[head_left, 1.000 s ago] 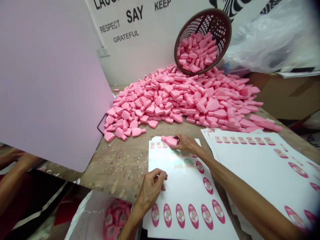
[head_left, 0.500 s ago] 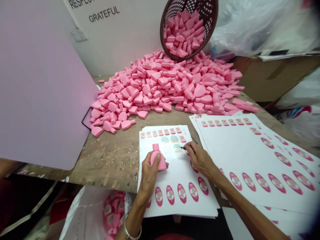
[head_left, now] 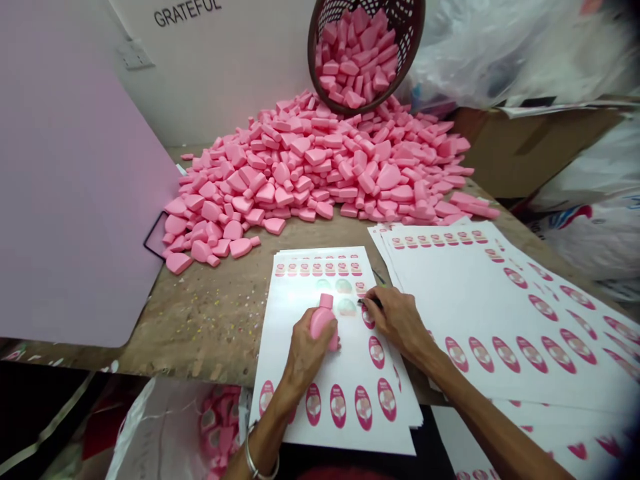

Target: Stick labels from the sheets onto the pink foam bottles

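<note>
- Your left hand [head_left: 306,347] grips a smooth pink bottle-shaped piece [head_left: 323,325], its neck pointing away from you, over the flat white sticker sheet [head_left: 320,363].
- Your right hand [head_left: 397,319] pinches a slim dark tool [head_left: 369,302] at the sheet's right side.
- Beyond the sheet: matte pink heap [head_left: 310,160], tipped latticed basket [head_left: 414,40].

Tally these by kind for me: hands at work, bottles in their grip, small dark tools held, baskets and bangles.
Hands: 2 (left hand, right hand)
Held pink bottle: 1
Small dark tool: 1
Brown basket: 1
Silver bangle: 1
Total: 6
</note>
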A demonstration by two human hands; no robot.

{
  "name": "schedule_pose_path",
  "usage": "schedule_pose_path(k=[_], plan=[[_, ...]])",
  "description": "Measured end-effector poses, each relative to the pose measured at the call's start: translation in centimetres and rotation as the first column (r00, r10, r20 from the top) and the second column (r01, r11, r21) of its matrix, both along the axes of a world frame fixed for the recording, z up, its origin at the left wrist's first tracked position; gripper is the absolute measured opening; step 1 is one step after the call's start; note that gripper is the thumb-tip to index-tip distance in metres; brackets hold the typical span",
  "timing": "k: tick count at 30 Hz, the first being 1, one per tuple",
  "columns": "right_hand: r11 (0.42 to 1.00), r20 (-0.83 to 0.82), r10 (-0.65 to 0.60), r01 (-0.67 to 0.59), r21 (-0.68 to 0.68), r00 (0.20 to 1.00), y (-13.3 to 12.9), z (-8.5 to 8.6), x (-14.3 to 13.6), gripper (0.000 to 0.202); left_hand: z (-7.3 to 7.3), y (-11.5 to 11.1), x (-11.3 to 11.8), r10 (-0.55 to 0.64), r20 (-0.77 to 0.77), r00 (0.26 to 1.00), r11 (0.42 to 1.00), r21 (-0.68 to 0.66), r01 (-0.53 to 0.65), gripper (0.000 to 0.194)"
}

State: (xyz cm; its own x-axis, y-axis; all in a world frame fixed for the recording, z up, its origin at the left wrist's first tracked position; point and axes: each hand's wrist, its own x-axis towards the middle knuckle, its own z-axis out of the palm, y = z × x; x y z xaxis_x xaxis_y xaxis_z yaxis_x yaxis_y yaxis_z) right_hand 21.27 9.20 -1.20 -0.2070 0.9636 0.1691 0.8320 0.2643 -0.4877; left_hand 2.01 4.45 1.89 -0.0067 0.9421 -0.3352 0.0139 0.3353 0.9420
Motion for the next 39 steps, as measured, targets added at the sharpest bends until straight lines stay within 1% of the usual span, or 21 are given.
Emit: schedule_pose_path(k=[2, 6, 9, 14, 17, 19, 21, 22, 24, 26, 27, 29, 31, 34, 36, 37, 39], plan=[[0.999, -0.02, -0.011, 0.012, 0.04, 1.0, 0.3, -0.1, -0.3, 0.014, -0.1, 0.6, 0.8, 0.021, 0.065, 0.998, 1.0, 0.02, -0.022, 0.036], [0.991, 0.024, -0.012, 0.009, 0.13, 1.0, 0.4, -0.5, -0.9, 0.015, -1.0, 1.8, 2.2, -0.001, 0.177, 0.984, 0.998, 0.061, -0.01, 0.04], [0.985, 0.067, -0.003, -0.008, 0.172, 0.998, 0.1, -0.6, -0.9, 0.016, -1.6, 2.1, 2.6, -0.003, 0.204, 0.979, 0.998, 0.055, -0.008, 0.04], [0.989, 0.079, 0.025, -0.036, 0.143, 0.997, -0.1, -0.5, -0.7, 0.016, -1.8, 1.8, 2.9, 0.037, 0.176, 0.984, 0.998, 0.046, -0.045, 0.037], [0.995, 0.037, 0.003, -0.007, 0.102, 0.999, 0.1, -0.5, -0.8, 0.014, -1.9, 1.7, 3.0, 0.043, 0.162, 0.986, 0.997, 0.053, -0.052, 0.037], [0.995, 0.033, -0.023, 0.019, 0.102, 0.999, 0.3, -0.6, -1.0, 0.013, -2.0, 1.8, 3.0, 0.04, 0.162, 0.986, 0.997, 0.058, -0.05, 0.036], [0.989, 0.06, -0.026, 0.017, 0.149, 0.998, 0.4, -0.6, -1.1, 0.015, -2.1, 1.8, 3.0, 0.031, 0.165, 0.986, 0.997, 0.064, -0.042, 0.035], [0.982, 0.078, -0.012, -0.003, 0.188, 0.997, 0.4, -0.6, -1.2, 0.015, -2.2, 1.9, 3.0, 0.03, 0.157, 0.987, 0.997, 0.071, -0.042, 0.034], [0.958, 0.115, 0.045, -0.075, 0.276, 0.992, 0.3, -0.4, -1.2, 0.016, -2.3, 1.9, 2.9, 0.042, 0.098, 0.994, 0.993, 0.104, -0.053, 0.033], [0.925, 0.144, 0.107, -0.151, 0.348, 0.984, 0.2, -0.2, -1.3, 0.017, -2.2, 1.9, 2.7, 0.059, 0.006, 0.998, 0.987, 0.149, -0.06, 0.033], [0.911, 0.15, 0.134, -0.181, 0.371, 0.98, 0.2, -0.1, -1.2, 0.017, -2.2, 2.0, 2.7, 0.07, -0.034, 0.997, 0.983, 0.172, -0.063, 0.032], [0.899, 0.13, 0.16, -0.199, 0.39, 0.979, 0.2, 0.0, -1.1, 0.017, -2.1, 2.0, 2.6, 0.095, -0.048, 0.994, 0.977, 0.198, -0.083, 0.031], [0.916, 0.056, 0.119, -0.131, 0.378, 0.991, 0.2, -0.1, -1.0, 0.016, -2.2, 2.2, 2.7, 0.11, -0.003, 0.994, 0.975, 0.192, -0.107, 0.033], [0.952, -0.138, -0.026, 0.067, 0.3, 0.99, 0.3, -0.1, -0.9, 0.019, -2.5, 2.7, 3.1, 0.105, 0.199, 0.974, 0.987, 0.1, -0.127, 0.04], [0.966, -0.289, -0.106, 0.167, 0.197, 0.952, 0.3, 0.2, -0.8, 0.022, -2.6, 3.0, 3.3, 0.109, 0.344, 0.933, 0.989, 0.057, -0.136, 0.044], [0.97, -0.363, -0.144, 0.204, 0.132, 0.921, 0.4, 0.5, -0.7, 0.024, -2.6, 3.1, 3.4, 0.116, 0.39, 0.913, 0.988, 0.05, -0.147, 0.044], [0.966, -0.489, -0.227, 0.258, -0.005, 0.842, 0.5, 1.4, -0.4, 0.027, -2.4, 3.0, 3.3, 0.126, 0.427, 0.896, 0.984, 0.057, -0.166, 0.043]])
